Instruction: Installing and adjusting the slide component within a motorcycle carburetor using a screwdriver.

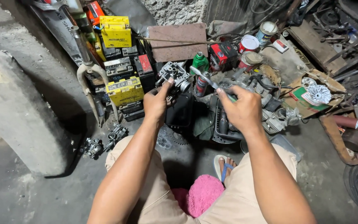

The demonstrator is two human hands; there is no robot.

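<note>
My left hand [156, 101] grips a grey metal carburetor [174, 76], held up in front of me with its open side facing me. My right hand [242, 108] is closed around the green handle of a screwdriver [206, 79], whose metal shaft points up and left toward the carburetor; the tip stops just short of it. Both forearms reach forward over my knees in beige shorts. Below the hands sits a black plastic tray [224, 128] with dark parts in it.
Yellow and black batteries [123, 89] are stacked at the back left beside a fork leg [88, 70]. More carburetors [104, 143] lie on the concrete floor. Cans [249, 43], a green bottle [200, 62], a finned metal part [319, 94] and scrap crowd the right.
</note>
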